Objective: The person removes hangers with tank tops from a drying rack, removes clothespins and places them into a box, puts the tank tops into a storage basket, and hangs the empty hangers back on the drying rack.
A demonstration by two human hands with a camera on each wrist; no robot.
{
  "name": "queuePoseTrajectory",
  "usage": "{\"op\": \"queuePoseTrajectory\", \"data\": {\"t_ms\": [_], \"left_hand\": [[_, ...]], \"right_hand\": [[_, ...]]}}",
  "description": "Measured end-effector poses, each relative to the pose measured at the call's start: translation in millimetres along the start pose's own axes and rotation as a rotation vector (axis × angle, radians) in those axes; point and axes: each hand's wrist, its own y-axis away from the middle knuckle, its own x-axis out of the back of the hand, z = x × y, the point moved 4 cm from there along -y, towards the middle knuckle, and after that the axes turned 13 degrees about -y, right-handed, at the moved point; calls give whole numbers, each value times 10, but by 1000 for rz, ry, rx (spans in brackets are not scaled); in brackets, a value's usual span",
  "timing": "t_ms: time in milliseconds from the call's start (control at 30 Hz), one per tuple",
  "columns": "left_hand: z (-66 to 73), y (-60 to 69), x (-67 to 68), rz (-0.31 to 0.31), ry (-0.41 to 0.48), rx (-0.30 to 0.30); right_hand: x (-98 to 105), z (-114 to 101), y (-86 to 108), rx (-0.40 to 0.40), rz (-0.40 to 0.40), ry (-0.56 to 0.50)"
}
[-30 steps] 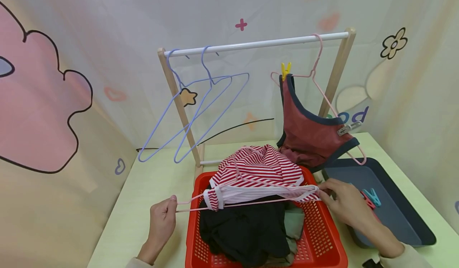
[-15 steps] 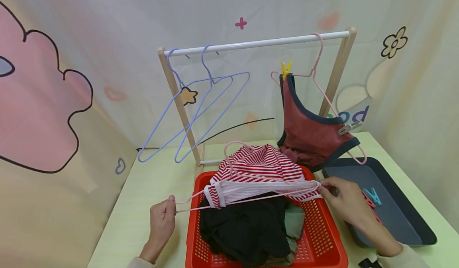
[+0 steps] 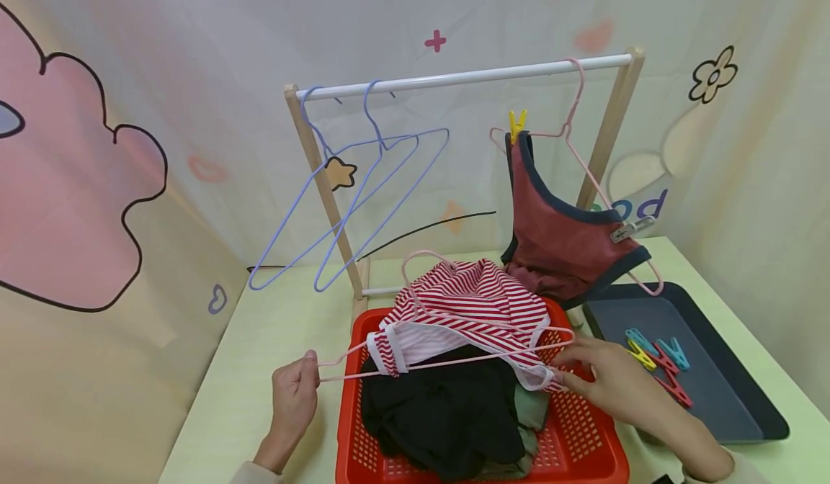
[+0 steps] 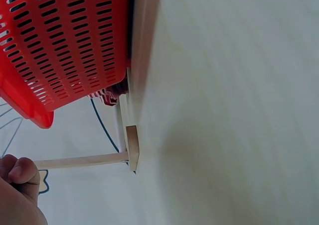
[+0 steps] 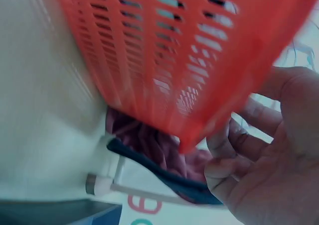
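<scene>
In the head view a red-and-white striped tank top with white trim lies over the back of the red basket. A pink clothes hanger runs across it, and a striped strap loops round its left part. My left hand grips the hanger's left end, left of the basket. At the right, my right hand pinches the top's trimmed edge just below the hanger's right end. Its curled fingers show by the basket rim in the right wrist view, where the cloth they hold is hidden.
Black clothing and green clothing fill the basket. Behind stands a rack with two blue hangers and a maroon top clipped on a pink hanger. At right, a dark tray holds several clothespins.
My right hand has moved a little left and down from the hanger's end. The top's right edge has come away from that end and now hangs lower. My left hand stays put.
</scene>
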Motion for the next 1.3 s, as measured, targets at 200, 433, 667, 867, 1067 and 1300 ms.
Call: {"op": "queuePoseTrajectory", "data": {"t_ms": [200, 433, 667, 867, 1067, 1300], "left_hand": [[-176, 22, -104, -23, -23, -15], [-260, 22, -162, -86, -17, -39], [-146, 33, -236, -131, -52, -122], [-58, 24, -272, -205, -66, -105], [-52, -10, -210, -235, -173, -114], [-23, -97, -122, -189, -236, -187]], "right_hand": [[147, 77, 135, -57, 202, -81], [89, 170, 179, 4, 357, -107], [-47, 255, 178, 27, 350, -129], [-102, 304, 188, -10, 396, -178], [-111, 320, 204, -1, 473, -190], [-108, 325, 208, 207, 536, -75]]}}
